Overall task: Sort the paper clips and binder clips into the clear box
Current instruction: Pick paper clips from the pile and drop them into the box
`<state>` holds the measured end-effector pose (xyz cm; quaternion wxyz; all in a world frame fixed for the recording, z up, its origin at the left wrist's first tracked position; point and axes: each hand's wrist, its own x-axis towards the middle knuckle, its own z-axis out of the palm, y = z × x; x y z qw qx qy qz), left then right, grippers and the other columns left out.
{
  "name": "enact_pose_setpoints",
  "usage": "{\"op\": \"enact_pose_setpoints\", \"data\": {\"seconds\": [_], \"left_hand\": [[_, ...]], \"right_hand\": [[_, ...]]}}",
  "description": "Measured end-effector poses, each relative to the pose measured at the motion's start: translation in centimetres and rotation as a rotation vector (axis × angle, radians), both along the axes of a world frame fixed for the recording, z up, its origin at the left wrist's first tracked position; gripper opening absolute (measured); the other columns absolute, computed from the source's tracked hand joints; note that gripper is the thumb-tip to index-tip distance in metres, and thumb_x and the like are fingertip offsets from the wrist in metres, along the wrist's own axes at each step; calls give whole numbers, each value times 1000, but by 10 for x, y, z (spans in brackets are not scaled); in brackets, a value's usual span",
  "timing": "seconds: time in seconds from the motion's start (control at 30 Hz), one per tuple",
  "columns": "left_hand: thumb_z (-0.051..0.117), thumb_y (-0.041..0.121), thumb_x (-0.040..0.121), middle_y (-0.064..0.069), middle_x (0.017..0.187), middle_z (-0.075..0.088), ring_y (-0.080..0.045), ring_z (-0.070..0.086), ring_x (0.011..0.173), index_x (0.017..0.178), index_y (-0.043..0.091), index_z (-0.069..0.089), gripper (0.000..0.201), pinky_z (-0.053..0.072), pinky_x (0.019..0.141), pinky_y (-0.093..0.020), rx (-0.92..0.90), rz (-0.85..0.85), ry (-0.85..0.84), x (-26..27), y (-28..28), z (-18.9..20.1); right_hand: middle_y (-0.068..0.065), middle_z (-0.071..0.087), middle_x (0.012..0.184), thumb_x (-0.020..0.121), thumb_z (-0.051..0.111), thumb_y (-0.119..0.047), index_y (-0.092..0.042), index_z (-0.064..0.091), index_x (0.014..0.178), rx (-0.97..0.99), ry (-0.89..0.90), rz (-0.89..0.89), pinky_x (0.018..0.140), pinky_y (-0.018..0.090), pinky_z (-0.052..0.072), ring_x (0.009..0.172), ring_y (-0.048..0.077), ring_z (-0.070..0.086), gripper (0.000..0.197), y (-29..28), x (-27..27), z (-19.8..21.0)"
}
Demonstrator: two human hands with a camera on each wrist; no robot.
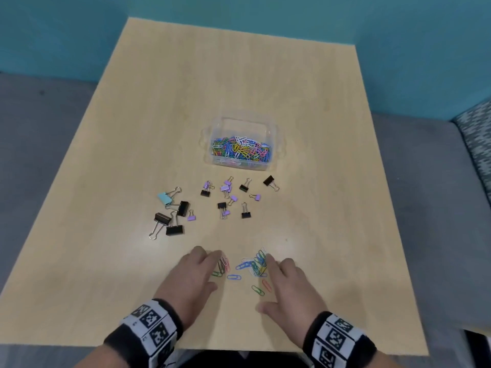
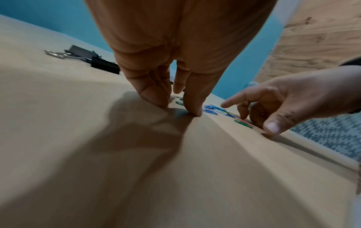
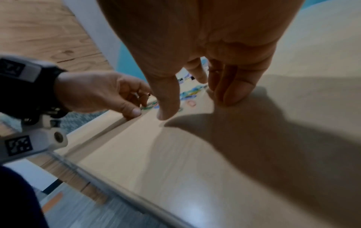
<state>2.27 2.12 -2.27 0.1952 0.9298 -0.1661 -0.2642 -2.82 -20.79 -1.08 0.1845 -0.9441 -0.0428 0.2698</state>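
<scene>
The clear box point(image 1: 267, 167) stands mid-table, holding a heap of coloured paper clips point(image 1: 240, 150). Binder clips point(image 1: 225, 197), black, purple and one light blue, lie scattered in front of it. A loose pile of paper clips point(image 1: 256, 265) lies near the front edge between my hands. My left hand point(image 1: 215, 270) has its fingertips down on the table against a few pink and green clips point(image 1: 222, 265). My right hand point(image 1: 265, 284) rests spread beside the pile, fingers touching it. In the wrist views, my left hand point(image 2: 175, 106) and right hand point(image 3: 197, 106) press on the wood, gripping nothing.
The wooden table point(image 1: 305, 102) stands against a teal wall, with grey floor on both sides. Large black binder clips point(image 1: 172, 221) lie left of centre and show again as black binder clips point(image 2: 101, 64). A patterned seat point(image 1: 475, 134) is at the right.
</scene>
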Motion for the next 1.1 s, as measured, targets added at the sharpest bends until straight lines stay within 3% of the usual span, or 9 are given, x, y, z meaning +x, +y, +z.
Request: {"op": "enact_pose_setpoints", "data": {"seconds": [0.07,0.17,0.3,0.43,0.5,0.63,0.8,1.0,1.1], "left_hand": [[61,29,81,3,113,44,-20,49,103,135,28,39,58,43,87,-31,-11,-6,9,3,-13,-2],[61,37,81,4,105,44,-19,48,97,118,25,49,40,44,82,-32,-9,10,10,10,-31,-3],[57,31,87,-1,102,47,-21,51,90,105,18,55,22,44,74,-34,23,-3,-23,16,-45,-4],[53,24,91,-3,99,48,-23,52,83,97,16,55,10,46,70,-38,1,5,-59,22,-50,-6],[52,22,91,-4,99,48,-24,52,82,98,15,54,10,45,68,-37,-4,9,-71,22,-50,-5],[58,27,87,0,101,45,-21,49,85,102,18,52,19,42,68,-33,-19,143,-68,19,-46,-1],[56,13,86,0,90,40,-19,37,73,91,17,49,9,31,60,-30,58,77,-108,18,-50,-4],[44,5,86,2,85,28,-17,29,71,96,20,47,18,25,61,-28,122,23,-119,28,-54,-1],[43,7,88,2,86,29,-18,30,70,99,21,47,18,26,60,-29,125,4,-115,32,-54,0]], "right_hand": [[0,34,121,79,65,-47,-22,12,148,-6,-38,-15,96,27,36,109,22,38,90,14,4,-4],[-1,36,119,84,63,-41,-23,26,143,24,-98,-112,90,25,38,108,20,38,71,25,16,-12],[2,42,110,91,58,-30,-20,49,119,59,-153,-140,76,30,46,101,20,43,31,29,29,-17],[3,43,103,93,51,-17,-16,52,101,97,-184,-106,68,34,46,93,23,47,8,25,39,-20],[2,41,103,92,54,-16,-16,50,100,120,-176,-117,68,34,46,90,23,49,9,23,43,-19],[-3,36,110,86,64,-25,-20,43,116,144,-129,-204,73,31,46,91,17,46,37,20,48,-13],[3,39,102,89,55,-12,-15,48,99,76,-170,-89,62,32,41,79,20,44,12,28,55,-17],[7,41,103,68,65,3,-15,47,101,-63,-109,87,60,34,36,80,23,39,42,26,65,-14],[9,41,106,70,57,5,-13,46,108,-102,-121,171,61,34,31,88,28,45,43,24,68,-7]]}}
